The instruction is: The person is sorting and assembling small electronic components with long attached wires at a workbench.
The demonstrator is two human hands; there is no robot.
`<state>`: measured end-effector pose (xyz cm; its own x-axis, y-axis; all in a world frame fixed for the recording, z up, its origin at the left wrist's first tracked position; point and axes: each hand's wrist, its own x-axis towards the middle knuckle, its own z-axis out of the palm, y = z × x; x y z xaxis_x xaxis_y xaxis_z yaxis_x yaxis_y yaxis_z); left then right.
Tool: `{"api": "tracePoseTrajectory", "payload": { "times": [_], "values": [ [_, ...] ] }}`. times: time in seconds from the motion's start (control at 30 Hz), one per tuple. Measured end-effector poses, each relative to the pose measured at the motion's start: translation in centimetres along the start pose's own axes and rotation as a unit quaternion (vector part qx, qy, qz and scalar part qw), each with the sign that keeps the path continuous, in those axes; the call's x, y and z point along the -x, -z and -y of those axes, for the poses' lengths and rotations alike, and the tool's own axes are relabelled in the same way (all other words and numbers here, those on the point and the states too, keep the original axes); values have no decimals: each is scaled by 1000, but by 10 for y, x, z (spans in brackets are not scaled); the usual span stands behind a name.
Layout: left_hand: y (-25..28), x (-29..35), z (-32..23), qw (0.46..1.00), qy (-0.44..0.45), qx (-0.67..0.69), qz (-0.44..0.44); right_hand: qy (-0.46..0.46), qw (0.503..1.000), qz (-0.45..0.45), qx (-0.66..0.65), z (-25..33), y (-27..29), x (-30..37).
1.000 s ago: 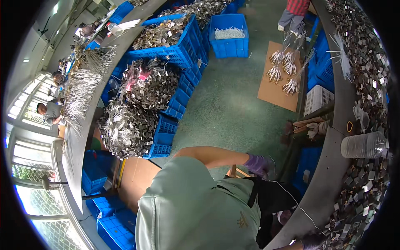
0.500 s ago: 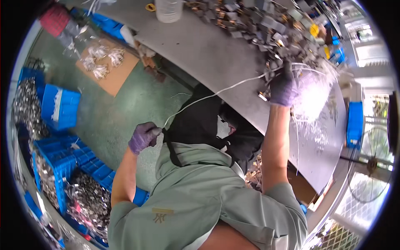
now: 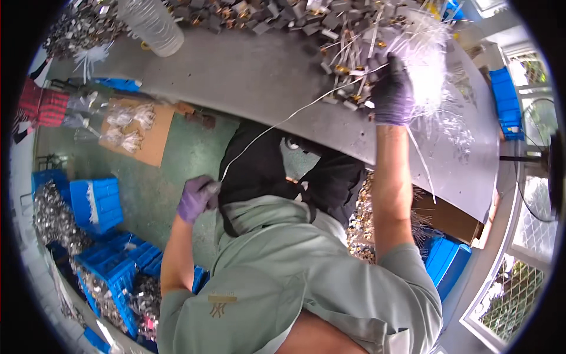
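Observation:
My left hand (image 3: 197,196), in a purple glove with dark fingertips, is closed in front of my left thigh. It pinches one end of a thin white wire (image 3: 302,109). The wire rises in a slack curve across the table's edge to my right hand (image 3: 392,94). In the same kind of glove, the right hand is closed over the table; the wire runs into its fingers, and most of the grip is hidden. Beside it lies a glaring, overexposed bundle of white wires (image 3: 425,76). Small metal-ended pieces (image 3: 348,74) lie just left of that hand.
Many small grey blocks (image 3: 259,20) are heaped along the far side of the grey table (image 3: 247,71). A clear plastic container (image 3: 152,26) stands at the far left. Blue crates (image 3: 105,203) sit on the floor at left; cardboard (image 3: 138,138) there bears white bundles.
The whole view has shifted, bringing more of the table's left side into sight. Both hands keep hold of the wire, and it still hangs in a loose curve between them.

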<state>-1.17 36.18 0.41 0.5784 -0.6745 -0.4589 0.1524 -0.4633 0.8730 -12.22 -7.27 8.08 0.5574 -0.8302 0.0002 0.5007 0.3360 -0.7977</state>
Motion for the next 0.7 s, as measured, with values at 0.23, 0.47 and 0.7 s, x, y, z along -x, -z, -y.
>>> {"api": "tracePoseTrajectory", "payload": {
  "times": [0.23,0.47,0.7],
  "values": [
    [-48,-43,-50,994,-21,87,64,-114,970,179,121,-28,-42,72],
    [-73,-71,-71,971,-113,74,196,-11,957,174,232,-10,-53,74],
    [-61,-122,-268,884,-444,150,-1,-14,872,276,404,-23,-79,80]
  ]
}}
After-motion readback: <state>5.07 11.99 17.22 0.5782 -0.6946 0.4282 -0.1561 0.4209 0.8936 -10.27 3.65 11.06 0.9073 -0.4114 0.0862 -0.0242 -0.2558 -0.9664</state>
